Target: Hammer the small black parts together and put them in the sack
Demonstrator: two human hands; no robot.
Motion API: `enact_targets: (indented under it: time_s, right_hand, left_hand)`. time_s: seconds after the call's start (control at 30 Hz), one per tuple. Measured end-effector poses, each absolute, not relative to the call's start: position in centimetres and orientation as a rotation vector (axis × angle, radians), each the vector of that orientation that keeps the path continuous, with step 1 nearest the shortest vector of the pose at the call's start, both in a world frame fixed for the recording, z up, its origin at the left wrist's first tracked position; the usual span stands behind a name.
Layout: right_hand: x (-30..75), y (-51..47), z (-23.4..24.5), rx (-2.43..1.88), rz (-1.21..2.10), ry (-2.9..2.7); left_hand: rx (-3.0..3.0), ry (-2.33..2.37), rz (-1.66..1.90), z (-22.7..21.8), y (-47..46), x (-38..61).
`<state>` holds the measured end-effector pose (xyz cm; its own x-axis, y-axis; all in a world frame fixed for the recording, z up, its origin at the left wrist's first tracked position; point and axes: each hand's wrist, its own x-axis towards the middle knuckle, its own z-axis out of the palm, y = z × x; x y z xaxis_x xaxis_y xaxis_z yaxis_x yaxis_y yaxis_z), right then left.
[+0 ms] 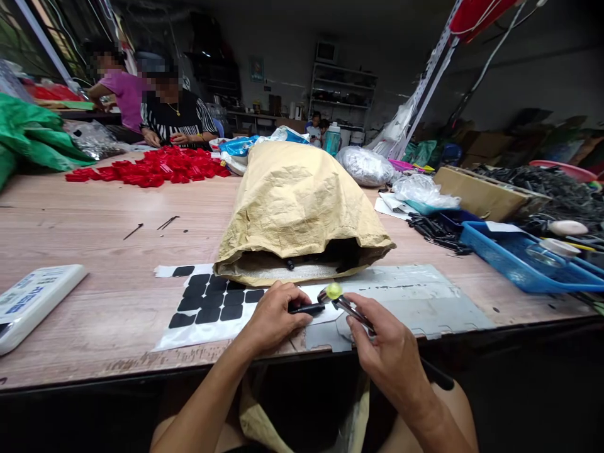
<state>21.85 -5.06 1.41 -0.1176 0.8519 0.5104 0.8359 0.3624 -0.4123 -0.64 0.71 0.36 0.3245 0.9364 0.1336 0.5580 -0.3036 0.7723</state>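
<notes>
Black rod [309, 309] is located at the near edge of the counter [117, 251], between the 2 hands of the person. The rod is grasped by the left grip [276, 314]. Its long axis is oriented roughly sideways, and its free end is directed to the right, toward the right grip [389, 336]. A metal tool [353, 310] is grasped by the right grip. The handle is slanted: the held end is set to the right and nearer the body, and the yellow-green rounded head [334, 290] is set to the left and farther out. The head is positioned just beside the free end of the rod, slightly beyond it as viewed; whether contact is made cannot be determined. The 2 long axes are set at an angle, not in line, and this relation is judged to be the governing one. The left grip is placed nearer the rod. A sack [302, 195] is located beyond both grips, its mouth turned toward them. A sheet of black squares [207, 301] is laid to the left of the rod.
</notes>
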Motion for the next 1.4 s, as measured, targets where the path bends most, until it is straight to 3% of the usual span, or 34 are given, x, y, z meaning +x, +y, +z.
enact_targets:
  time_s: [0.73,1.17,1.4]
  right_hand:
    - [20.2,-6.2,1.0,-1.461,-0.242,-2.016]
    - [27.3,-2.2,-0.9,-1.694,-0.416,-1.948]
    - [27.4,-1.4,-0.8,-1.619,-0.322,-1.876]
  left_hand:
    - [1.947,1.364,0.801,-0.1,0.8,-0.3]
    - [1.954,1.245,0.780,0.3,0.8,-1.2]
    - [2.025,1.250,0.739,0.1,0.9,-1.2]
